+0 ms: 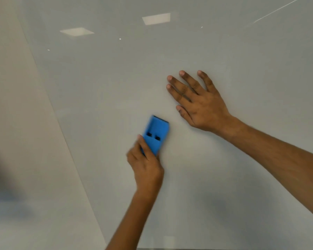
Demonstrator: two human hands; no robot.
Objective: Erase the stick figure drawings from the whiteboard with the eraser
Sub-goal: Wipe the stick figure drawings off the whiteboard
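At the far left we see a beige wall [25, 105]. On the whiteboard [188, 186] our left hand [146, 166] grips the blue eraser [154, 133]; at two o'clock, our right hand [197, 101] lies flat, fingers spread.

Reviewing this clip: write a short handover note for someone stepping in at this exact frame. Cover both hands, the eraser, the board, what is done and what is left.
Left hand: closed around the lower end of the blue eraser, which lies against the whiteboard; slightly blurred.
Right hand: open, fingers spread, palm flat on the board, up and right of the eraser, holding nothing.
Done: no stick figure marks show on the part of the board in view; only ceiling light reflections.
Left: check the board beyond this view for remaining drawings, then put the eraser down.
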